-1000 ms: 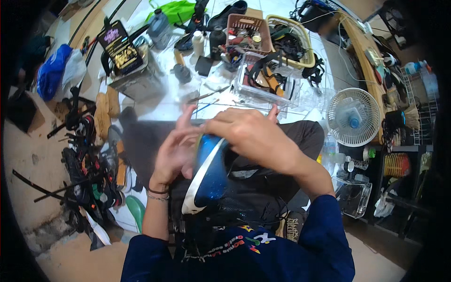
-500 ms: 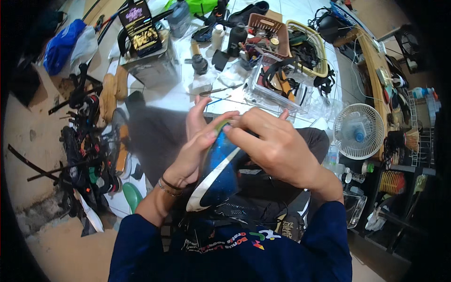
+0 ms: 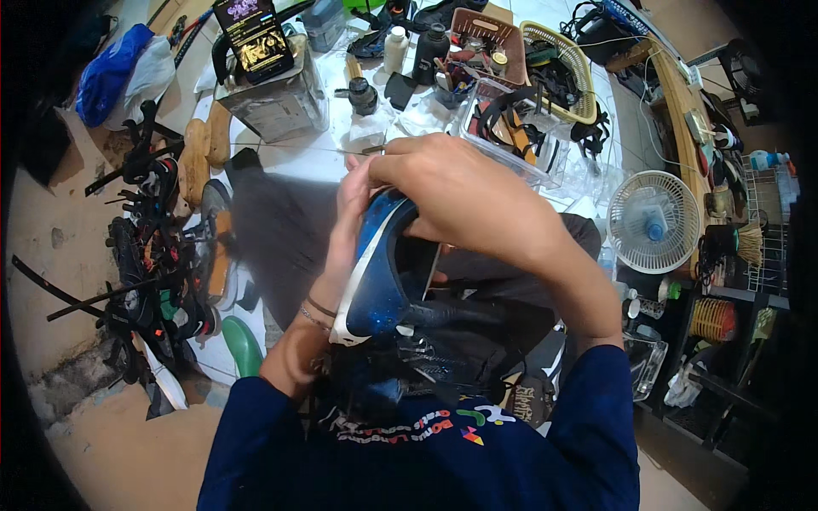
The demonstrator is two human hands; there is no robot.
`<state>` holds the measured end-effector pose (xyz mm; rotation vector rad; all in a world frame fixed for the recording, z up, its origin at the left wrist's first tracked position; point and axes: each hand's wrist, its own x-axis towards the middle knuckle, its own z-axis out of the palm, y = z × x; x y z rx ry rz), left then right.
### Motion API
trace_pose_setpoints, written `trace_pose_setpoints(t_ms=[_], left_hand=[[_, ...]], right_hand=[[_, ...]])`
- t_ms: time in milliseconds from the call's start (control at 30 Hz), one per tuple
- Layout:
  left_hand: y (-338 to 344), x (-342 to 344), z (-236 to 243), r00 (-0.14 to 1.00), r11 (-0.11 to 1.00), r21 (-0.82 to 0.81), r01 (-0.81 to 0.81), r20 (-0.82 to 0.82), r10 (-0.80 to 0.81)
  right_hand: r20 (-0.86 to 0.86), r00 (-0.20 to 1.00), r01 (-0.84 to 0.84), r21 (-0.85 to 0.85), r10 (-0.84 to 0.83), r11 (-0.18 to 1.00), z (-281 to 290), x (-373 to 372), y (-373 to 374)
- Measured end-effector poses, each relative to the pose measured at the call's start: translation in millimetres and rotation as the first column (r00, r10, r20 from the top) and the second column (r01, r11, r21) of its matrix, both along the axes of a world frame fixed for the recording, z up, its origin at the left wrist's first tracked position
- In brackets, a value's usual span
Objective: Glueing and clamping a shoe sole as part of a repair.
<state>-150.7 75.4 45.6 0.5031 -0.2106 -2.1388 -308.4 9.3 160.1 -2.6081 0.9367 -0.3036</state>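
Blue shoe (image 3: pixel 373 294) — beneath right-hand fingers (image 3: pixel 386 168)

Shirt (image 3: pixel 400 477) navy blue, cloth plain around front print (image 3: pixel 473 415): white and red lettering, beside it small figures in white, green, orange, red, blue, yellow. Left sleeve (image 3: pixel 256 422) and right sleeve (image 3: pixel 599 409) same navy, short, loose, ending near elbows. Hands (image 3: pixel 443 170) bare. Left wrist: thin dark band (image 3: pixel 323 307), below it silvery chain bracelet (image 3: pixel 314 318). Trousers (image 3: pixel 285 213) dark, greyish, fabric matte.
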Motion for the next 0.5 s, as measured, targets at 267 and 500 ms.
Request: trace_pose_setpoints(t_ms=[267,500], left_hand=[[-10.2,28.3,-21.4,0.984,0.997,-0.040,-0.060,-0.173,0.052],[-12.0,34.4,-52.3,0.944,0.999,-0.035,0.015,-0.328,-0.026]], right_hand=[[0.427,0.852,0.198,0.273,-0.303,0.941,-19.3,-56.1,17.2],[0.462,0.856,0.010,0.434,-0.232,0.901,-71.9,-40.4,50.7]])
